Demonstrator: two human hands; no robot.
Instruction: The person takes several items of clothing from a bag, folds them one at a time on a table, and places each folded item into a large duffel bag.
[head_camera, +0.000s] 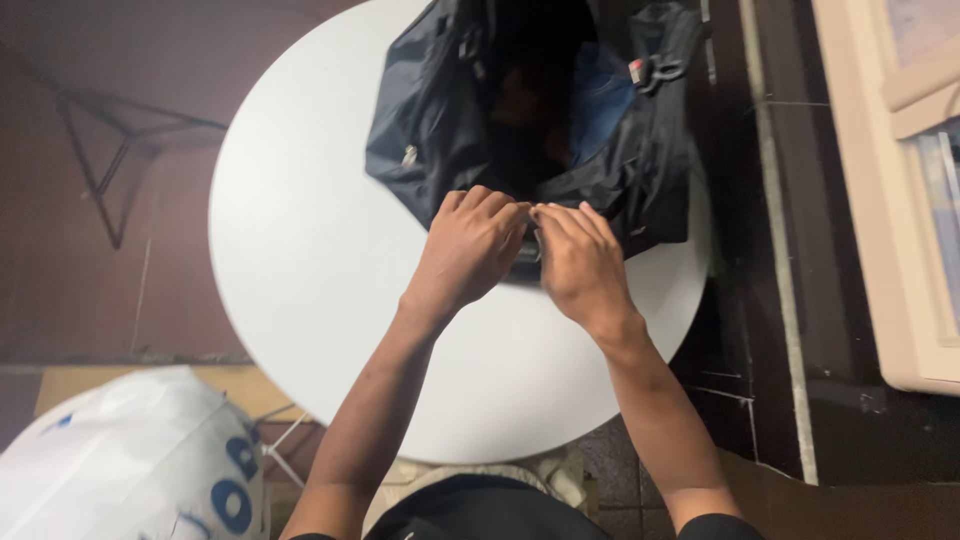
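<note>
White plastic sack (130, 460), metal stand (110, 160).

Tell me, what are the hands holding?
Both hands, left hand and right hand, pinch the near edge of the black bag at its opening.

Two bare forearms reach up from six o'clock toward the centre. The left hand (468, 250) and right hand (582, 265) wear no gloves, rings or watch. Black short sleeves edge both upper arms; the top is black.
</note>
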